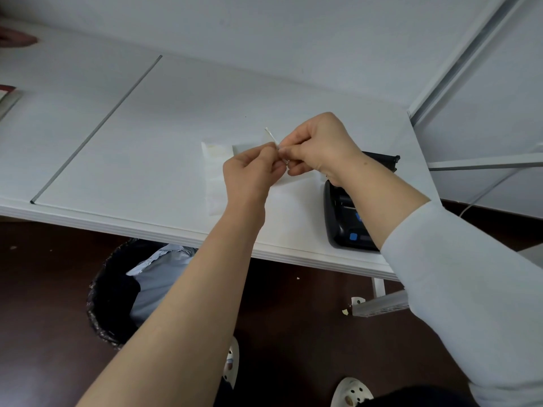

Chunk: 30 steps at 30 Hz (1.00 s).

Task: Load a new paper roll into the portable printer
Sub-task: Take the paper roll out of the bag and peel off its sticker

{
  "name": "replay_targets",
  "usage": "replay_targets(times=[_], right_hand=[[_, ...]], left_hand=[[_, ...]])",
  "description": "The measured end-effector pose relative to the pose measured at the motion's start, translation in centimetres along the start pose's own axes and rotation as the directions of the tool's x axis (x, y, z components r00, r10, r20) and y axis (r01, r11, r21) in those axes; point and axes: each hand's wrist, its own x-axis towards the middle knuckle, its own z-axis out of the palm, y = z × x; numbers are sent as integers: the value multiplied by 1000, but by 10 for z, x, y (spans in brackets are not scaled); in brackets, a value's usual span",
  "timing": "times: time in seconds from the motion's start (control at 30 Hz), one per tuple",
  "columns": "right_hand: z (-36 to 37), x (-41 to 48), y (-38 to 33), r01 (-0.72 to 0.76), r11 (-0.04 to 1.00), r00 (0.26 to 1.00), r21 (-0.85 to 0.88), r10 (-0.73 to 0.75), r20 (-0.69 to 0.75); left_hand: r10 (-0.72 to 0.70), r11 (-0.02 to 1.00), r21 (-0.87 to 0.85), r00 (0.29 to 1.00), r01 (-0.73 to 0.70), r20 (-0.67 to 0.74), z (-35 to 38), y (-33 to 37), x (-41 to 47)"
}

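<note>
My left hand and my right hand meet above the white table, both pinching a small thin white strip that sticks up between the fingertips. What the strip belongs to is hidden by my fingers. The black portable printer with a blue button lies at the table's front right, its lid open toward the back, partly covered by my right forearm. Flat white paper sheets lie on the table just beyond and under my hands.
A lined waste bin with crumpled plastic stands on the dark floor under the table's front edge. A grey seam runs across the tabletop at left. A metal frame rises at right. Another person's fingers show at far left.
</note>
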Motion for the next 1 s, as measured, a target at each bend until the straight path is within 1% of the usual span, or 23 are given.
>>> replay_targets(times=[0.07, 0.17, 0.33, 0.47, 0.57, 0.73, 0.8, 0.87, 0.93, 1.0], right_hand=[[2, 0, -1, -1, 999, 1000, -33, 1, -4], [4, 0, 0, -15, 999, 1000, -38, 14, -17], [3, -3, 1, -21, 1000, 1000, -10, 21, -5], [-1, -7, 1, -18, 999, 1000, 35, 17, 22], [-3, -6, 0, -56, 998, 998, 38, 56, 2], [-1, -4, -7, -156, 974, 986, 164, 162, -27], [-1, -3, -9, -171, 974, 983, 150, 179, -45], [-2, -3, -11, -167, 982, 983, 92, 173, -59], [-4, -4, -15, -168, 985, 984, 33, 169, -57], [-8, -4, -15, -171, 985, 984, 16, 172, -45]], left_hand=[[9, 1000, 16, 1000, -9, 10, -1, 0, 1], [19, 1000, 18, 1000, -19, 17, -2, -1, 1], [24, 1000, 5, 999, -24, 21, -2, -3, 4], [54, 999, 1, 998, -54, 34, -3, -4, 7], [90, 996, 5, 996, -90, 24, -2, -6, 8], [145, 989, 15, 988, -146, 44, 0, -8, 7], [164, 985, 49, 985, -166, 45, 0, -9, 7], [175, 982, 71, 984, -176, 27, 1, -10, 8], [172, 982, 75, 985, -172, 12, 1, -9, 8], [175, 982, 70, 985, -175, 13, 1, -8, 10]])
